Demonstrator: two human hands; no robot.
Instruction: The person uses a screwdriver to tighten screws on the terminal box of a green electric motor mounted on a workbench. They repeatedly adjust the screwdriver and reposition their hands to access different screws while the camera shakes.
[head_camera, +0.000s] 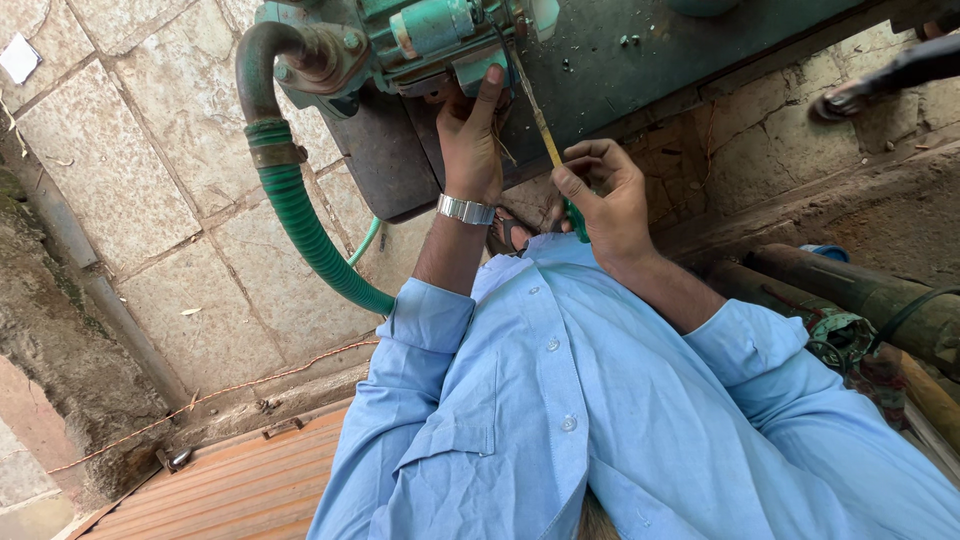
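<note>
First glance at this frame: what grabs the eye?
Top centre, the green pump unit, with the left hand pressed against its underside and the right hand gripping a green-handled screwdriver angled up into it. Left of that, a ribbed green hose curves down from a rusty pipe elbow. The light blue shirt fills the lower frame.

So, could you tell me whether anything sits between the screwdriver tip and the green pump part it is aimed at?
Nothing visible does. The right hand holds the screwdriver, and its shaft runs clear up to the green pump. The left hand rests on the pump just beside the shaft, not across it. The tip itself is too small to make out.
</note>
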